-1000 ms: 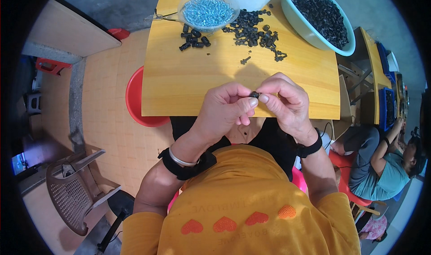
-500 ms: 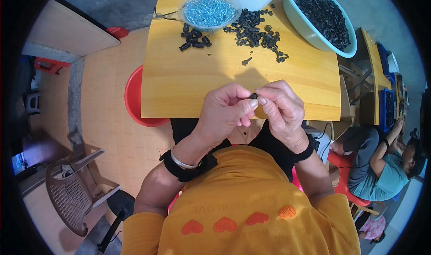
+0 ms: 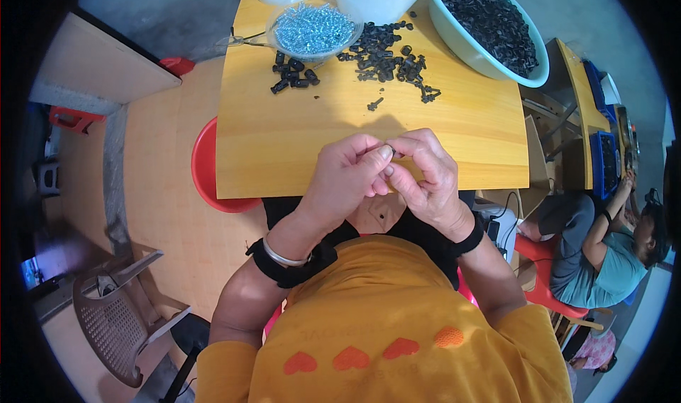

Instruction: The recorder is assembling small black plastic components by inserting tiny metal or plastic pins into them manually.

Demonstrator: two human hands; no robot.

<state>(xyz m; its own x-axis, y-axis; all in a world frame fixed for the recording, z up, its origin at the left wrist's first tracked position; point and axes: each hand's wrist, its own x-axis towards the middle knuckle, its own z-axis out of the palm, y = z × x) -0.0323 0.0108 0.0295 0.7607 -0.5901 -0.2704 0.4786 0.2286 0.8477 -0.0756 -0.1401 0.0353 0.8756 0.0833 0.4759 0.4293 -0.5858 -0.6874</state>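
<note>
Above the table's near edge, my left hand point(image 3: 342, 172) and my right hand point(image 3: 431, 179) meet fingertip to fingertip. Between them sits a small black plastic part point(image 3: 392, 151), mostly covered by my thumbs and fingers. Both hands are closed in a pinch on it. Further up the table point(image 3: 284, 155) lies a small group of black barrel-shaped pieces point(image 3: 295, 73). To the right of that group, a loose pile of smaller black parts point(image 3: 386, 59) spreads out. One single stemmed black piece point(image 3: 375, 104) lies nearest to my hands.
A clear bowl of small shiny springs point(image 3: 313, 28) stands at the back, with scissors point(image 3: 245, 40) beside it. White tubs point(image 3: 383, 0) and a pale green basin point(image 3: 539, 62) of black parts line the far side. A red bucket point(image 3: 204, 169) stands left; another person point(image 3: 603, 261) sits right.
My fingertips have drawn closer, and less of the black part shows. The view has shifted slightly, so the table and its contents appear further left. The piles look unchanged.
</note>
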